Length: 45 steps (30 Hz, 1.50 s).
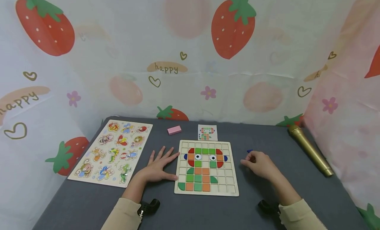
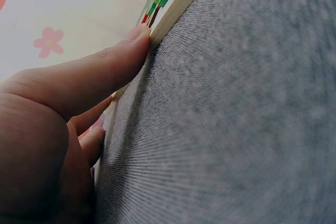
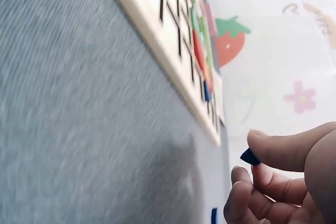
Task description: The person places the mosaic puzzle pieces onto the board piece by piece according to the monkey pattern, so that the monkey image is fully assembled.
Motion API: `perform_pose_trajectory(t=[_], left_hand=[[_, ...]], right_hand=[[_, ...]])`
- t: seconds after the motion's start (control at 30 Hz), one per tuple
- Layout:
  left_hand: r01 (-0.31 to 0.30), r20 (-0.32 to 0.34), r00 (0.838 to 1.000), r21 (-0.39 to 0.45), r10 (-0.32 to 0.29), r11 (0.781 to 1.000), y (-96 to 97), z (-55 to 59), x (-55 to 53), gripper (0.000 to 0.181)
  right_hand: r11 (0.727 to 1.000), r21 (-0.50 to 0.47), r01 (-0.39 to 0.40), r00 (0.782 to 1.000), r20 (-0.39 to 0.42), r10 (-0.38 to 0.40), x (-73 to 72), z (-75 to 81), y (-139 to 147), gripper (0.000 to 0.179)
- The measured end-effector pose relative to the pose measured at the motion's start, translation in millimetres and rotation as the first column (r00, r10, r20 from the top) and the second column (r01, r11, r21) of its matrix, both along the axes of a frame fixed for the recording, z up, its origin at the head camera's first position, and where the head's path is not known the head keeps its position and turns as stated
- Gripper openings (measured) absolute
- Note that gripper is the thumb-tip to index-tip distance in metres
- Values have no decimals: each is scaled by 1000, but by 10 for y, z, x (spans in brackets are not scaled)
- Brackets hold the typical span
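A square wooden grid board lies on the table, with red, green, orange and blue tiles and two eye pieces forming a figure. My left hand rests beside it with fingers spread; the thumb and index finger touch the board's left edge. To the right of the board, my right hand pinches a small dark blue tile between thumb and finger. Another blue piece shows by the table below that hand. Beyond the right hand, a bit of blue is visible in the head view.
A small picture card lies behind the board, with a pink block to its left. On the left is a wooden insect puzzle. A gold microphone-shaped object lies at the far right. Strawberry-print cloth walls surround the table.
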<state>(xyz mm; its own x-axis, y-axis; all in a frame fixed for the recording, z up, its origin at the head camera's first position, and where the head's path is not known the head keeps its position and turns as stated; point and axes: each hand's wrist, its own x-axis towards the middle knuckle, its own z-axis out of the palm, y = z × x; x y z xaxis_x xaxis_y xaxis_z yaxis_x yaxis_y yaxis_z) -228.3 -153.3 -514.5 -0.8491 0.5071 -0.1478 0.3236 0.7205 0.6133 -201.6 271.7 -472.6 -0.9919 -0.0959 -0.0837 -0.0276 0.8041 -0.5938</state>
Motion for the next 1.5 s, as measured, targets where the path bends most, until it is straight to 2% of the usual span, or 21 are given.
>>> perform_pose_trajectory(t=[0.3,0.53,0.83,1.03,1.3,1.5], left_hand=[[-5,6,1000,-7,5,1000,-5,-11,3,96],[-2,1,1000,-13,2,1000,0,3,1,96],[8,2,1000,-6,-8,1000,-1,2,9,96],[5,4,1000,-15,-5,1000,-8,-11,-9,96],[1,2,1000,-21,-1,1000,-7,0,-11,96],[7,-1,1000,-23,-7,1000,-16,15,5,95]], right_hand=[[998,-56,-33,999,-40,30,80,139,-244,14],[996,-83,-35,999,-35,33,110,204,-415,14],[983,-166,-78,997,-25,75,156,188,-630,14],[969,-223,-105,994,-4,107,157,189,-844,7],[966,-206,-154,988,-44,149,160,153,-1124,4],[956,-233,-180,984,-42,175,132,82,-1316,5]])
